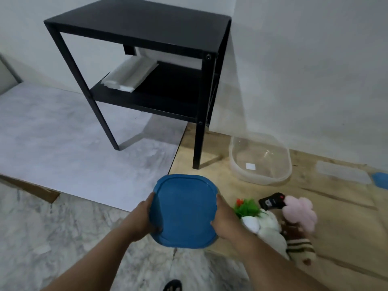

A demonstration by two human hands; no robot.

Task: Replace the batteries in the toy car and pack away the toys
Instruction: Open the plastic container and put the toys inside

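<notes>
Plastic, stiff and probably light, the blue lid point(183, 211) is gripped at opposite edges by the left hand point(146, 219) and right hand point(223, 220), a steady hold.

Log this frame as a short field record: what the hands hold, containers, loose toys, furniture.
held item: blue lid, flat side up, on a container hidden beneath it
left hand: grips the lid's left edge
right hand: grips the lid's right edge
open container: clear tub, on the wooden board, nothing visible inside but a small white label
loose toys: plush toys, right of the lid
black device: lies behind the plush toys
furniture: black side table, white packet on its lower shelf
</notes>
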